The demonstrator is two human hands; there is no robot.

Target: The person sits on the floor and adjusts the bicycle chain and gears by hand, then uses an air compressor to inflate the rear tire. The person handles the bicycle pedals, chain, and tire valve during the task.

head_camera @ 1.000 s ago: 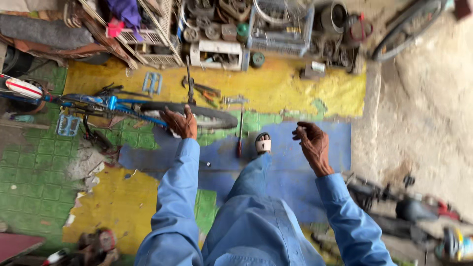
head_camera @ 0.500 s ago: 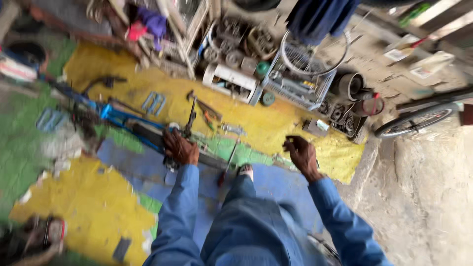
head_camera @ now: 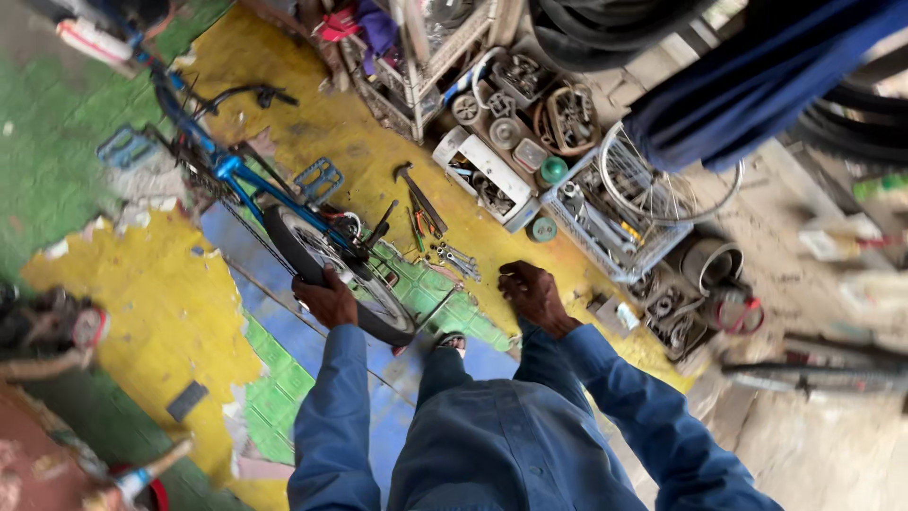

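A blue bicycle (head_camera: pixel 232 175) lies on the painted floor, its black-tyred wheel (head_camera: pixel 326 260) nearest me. My left hand (head_camera: pixel 326 301) rests on that tyre, fingers curled over the rubber. My right hand (head_camera: pixel 534 295) hangs free above the yellow floor with its fingers loosely bent and nothing in it. Just left of it lie several wrenches (head_camera: pixel 456 258) and a hammer (head_camera: pixel 419 196). My blue sleeves and trousers fill the bottom of the view.
A white crate (head_camera: pixel 484 175) and a wire basket (head_camera: pixel 619 227) of metal parts stand ahead, with a loose spoked rim (head_camera: pixel 662 185). Two blue pedals (head_camera: pixel 319 178) lie near the frame. Another wheel (head_camera: pixel 813 377) lies at right. Tyres hang overhead.
The view has swung and tilted as I moved toward the parts crates. My left hand stays on the tyre. My right hand has come down nearer the wrenches.
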